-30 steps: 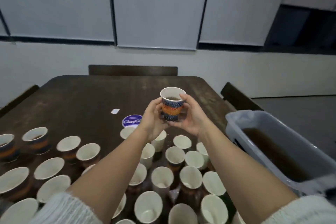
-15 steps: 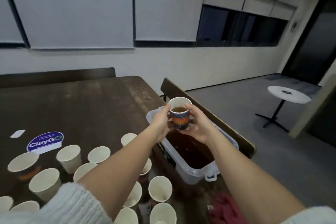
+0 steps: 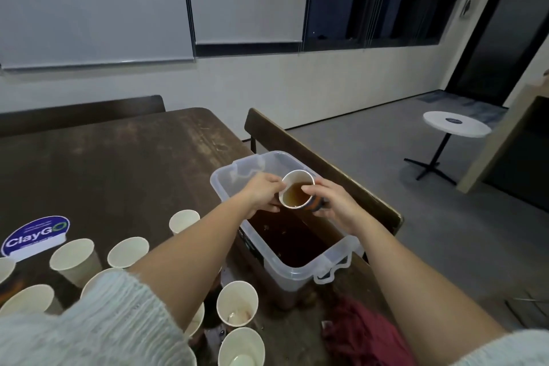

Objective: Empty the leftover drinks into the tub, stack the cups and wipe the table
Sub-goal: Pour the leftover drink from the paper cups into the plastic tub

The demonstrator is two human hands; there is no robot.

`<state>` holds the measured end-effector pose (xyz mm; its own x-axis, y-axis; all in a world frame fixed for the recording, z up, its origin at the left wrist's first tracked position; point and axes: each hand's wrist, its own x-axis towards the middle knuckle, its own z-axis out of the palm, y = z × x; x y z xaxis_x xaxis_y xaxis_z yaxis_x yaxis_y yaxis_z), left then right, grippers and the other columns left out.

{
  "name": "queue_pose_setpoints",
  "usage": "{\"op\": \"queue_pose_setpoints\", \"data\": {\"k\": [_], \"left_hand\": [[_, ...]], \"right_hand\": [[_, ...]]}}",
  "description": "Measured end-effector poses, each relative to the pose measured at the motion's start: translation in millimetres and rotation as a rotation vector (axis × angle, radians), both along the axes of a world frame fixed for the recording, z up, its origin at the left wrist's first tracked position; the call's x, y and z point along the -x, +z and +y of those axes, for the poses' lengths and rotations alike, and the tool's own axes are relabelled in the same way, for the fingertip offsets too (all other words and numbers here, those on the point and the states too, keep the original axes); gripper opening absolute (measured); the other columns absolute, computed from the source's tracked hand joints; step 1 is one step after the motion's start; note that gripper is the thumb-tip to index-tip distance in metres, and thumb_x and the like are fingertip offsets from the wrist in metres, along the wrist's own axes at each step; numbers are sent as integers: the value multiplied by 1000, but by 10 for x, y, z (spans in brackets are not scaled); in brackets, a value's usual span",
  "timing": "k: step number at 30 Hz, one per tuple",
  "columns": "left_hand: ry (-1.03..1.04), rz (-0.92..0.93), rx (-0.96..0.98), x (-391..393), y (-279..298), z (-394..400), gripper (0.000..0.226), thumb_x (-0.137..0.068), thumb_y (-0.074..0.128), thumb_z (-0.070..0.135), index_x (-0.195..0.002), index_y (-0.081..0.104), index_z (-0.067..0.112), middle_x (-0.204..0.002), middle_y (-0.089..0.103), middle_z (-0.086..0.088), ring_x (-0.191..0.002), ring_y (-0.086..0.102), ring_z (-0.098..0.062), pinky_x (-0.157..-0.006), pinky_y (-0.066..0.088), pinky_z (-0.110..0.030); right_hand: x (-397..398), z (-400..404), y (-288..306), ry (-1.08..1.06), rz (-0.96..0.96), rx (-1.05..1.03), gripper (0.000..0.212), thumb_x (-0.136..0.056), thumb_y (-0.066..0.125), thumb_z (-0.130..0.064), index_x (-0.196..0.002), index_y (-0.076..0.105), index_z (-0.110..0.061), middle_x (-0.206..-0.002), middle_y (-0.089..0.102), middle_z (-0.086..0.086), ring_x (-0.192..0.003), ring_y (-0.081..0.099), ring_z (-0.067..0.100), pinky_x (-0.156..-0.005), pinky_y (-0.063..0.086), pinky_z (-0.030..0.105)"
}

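Brown tea still in patterned paper cup [image 3: 297,194], gripped w/ left hand [image 3: 263,192] & right hand [image 3: 334,205], tilted over clear plastic tub [image 3: 285,258] holding dark liquid; many white paper cups [image 3: 237,303] unstacked, dark wooden table [image 3: 118,163] unwiped.

Both hands, the left hand [image 3: 261,193] and right hand [image 3: 332,202], now tip the cup [image 3: 297,194] toward the person, lower over the tub [image 3: 335,258] than before.
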<state>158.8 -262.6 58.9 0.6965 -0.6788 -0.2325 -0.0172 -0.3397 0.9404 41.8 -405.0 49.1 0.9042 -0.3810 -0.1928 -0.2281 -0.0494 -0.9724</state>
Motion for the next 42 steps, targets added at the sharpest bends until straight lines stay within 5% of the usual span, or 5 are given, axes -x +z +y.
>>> {"op": "queue_pose_setpoints", "data": {"k": [5, 10, 18, 35, 42], "left_hand": [[-29, -51, -42, -30, -73, 4, 27, -102, 45, 23, -120, 61, 10, -109, 67, -12, -100, 66, -23, -78, 57, -31], [-53, -102, -67, -77, -127, 6, 28, -102, 45, 23, -121, 62, 10, -112, 67, -10, -105, 63, -22, -88, 54, -32], [-48, -87, -1, -98, -208, -17, 21, -100, 49, 19, -94, 69, 20, -108, 68, -20, -101, 66, -29, -93, 53, -38], [-5, -56, 150, -115, -268, -40, 27, -101, 45, 19, -116, 66, 10, -113, 68, -8, -108, 63, -20, -100, 50, -37], [4, -90, 117, -176, -300, -21, 26, -101, 46, 20, -116, 67, 15, -113, 68, -5, -111, 60, -20, -102, 47, -37]], "right_hand": [[-61, -59, -99, 47, 9, 72, 26, -87, 69, -33, -112, 61, -33, -115, 62, -2, -113, 55, 21, -107, 42, 48], [-124, -118, -187, 53, 25, 127, 77, -66, 78, -49, -134, 52, -26, -127, 58, 0, -120, 53, 22, -106, 44, 47], [-188, -195, -293, 20, -16, 255, 71, -80, 78, -37, -141, 43, -28, -136, 50, -4, -125, 49, 19, -106, 46, 39], [-333, -277, -315, -26, -103, 492, 80, -74, 82, -37, -142, 40, -32, -147, 35, -3, -122, 41, 10, -84, 41, 14], [-379, -238, -307, -29, -91, 579, 87, -74, 83, -36, -146, 34, -31, -150, 32, -2, -130, 42, 18, -92, 42, 22]]}}
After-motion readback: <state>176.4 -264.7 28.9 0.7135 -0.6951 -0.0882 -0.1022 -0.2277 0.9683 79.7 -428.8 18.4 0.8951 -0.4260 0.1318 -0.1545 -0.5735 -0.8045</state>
